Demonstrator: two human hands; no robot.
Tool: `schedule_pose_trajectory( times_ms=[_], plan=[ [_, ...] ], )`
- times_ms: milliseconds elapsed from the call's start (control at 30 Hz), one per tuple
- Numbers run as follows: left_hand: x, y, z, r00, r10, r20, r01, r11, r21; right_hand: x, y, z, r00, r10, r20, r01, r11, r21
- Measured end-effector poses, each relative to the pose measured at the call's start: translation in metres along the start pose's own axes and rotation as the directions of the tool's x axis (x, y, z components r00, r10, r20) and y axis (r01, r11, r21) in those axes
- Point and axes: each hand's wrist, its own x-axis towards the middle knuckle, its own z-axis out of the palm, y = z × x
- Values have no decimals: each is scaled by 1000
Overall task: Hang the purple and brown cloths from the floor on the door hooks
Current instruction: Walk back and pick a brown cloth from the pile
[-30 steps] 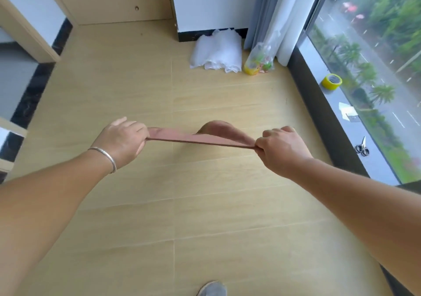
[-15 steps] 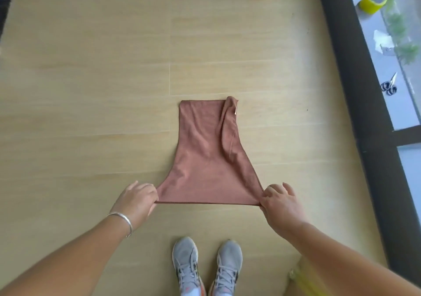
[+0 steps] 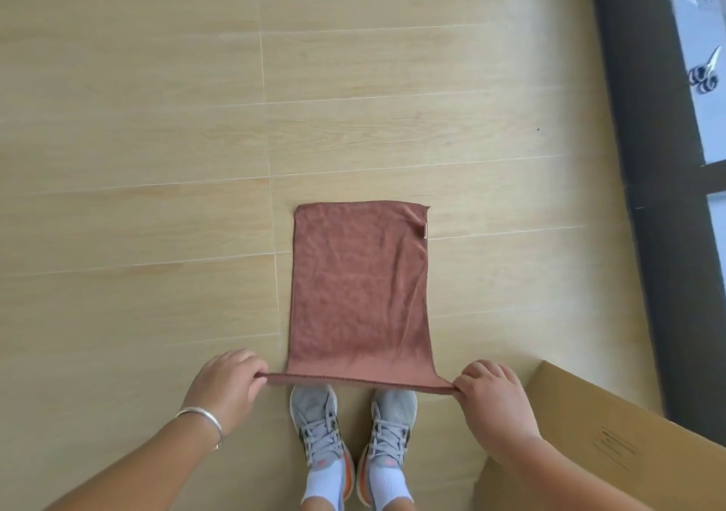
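I've got the brown rectangular microfibre cloth stretched out in front of me, and I'm looking straight down on it. My left hand pinches its near left corner, fingers curled tight round the hem. My right hand pinches the near right corner the same way, knuckles up. The top edge runs taut between my two fists, just above my toes. From there the cloth falls away flat and smooth, its far edge reaching out over the pale wood-look plank floor; I cannot tell whether that far edge touches the boards. A small tag sits at the far right corner.

Below the hem, my grey lace-up sneakers with orange heels stand side by side, white socks showing. A thin silver bangle circles my left wrist. On my right a tan cardboard box flap pokes in beside my right forearm. Further right runs the dark window frame, and on the sill beyond it lies a pair of black-handled scissors.
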Motion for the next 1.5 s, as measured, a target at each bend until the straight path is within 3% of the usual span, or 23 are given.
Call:
schedule_pose_trajectory(
  times_ms=[400,600,733,867,1033,1133,1233,1400,1500],
  plan=[
    [202,-41,-19,976,53,-212,-43,998,51,200,38,-14,928,169,-331,-137,984,118],
    [328,-56,-9,966,37,-255,-9,994,110,321,63,-11,905,209,-371,-178,977,117],
    [396,-65,12,954,44,-297,-11,993,114,395,79,-1,914,199,-354,-204,979,24],
    [422,-79,32,851,151,-503,-105,987,119,434,90,15,885,189,-427,-202,979,14],
    [408,-68,38,771,191,-608,-143,982,127,427,71,31,778,205,-594,-96,973,211],
    [368,-48,67,819,350,-455,-224,925,308,395,49,51,800,-98,-592,126,992,6],
    [327,-35,123,865,438,-244,-324,860,394,366,35,91,840,-306,-448,243,950,-194],
    [323,-41,146,885,453,-109,-349,799,489,377,38,99,933,-259,-248,177,934,-311],
    [361,-52,114,903,414,-114,-291,785,547,410,35,71,943,-219,-249,115,921,-372]
  ],
)
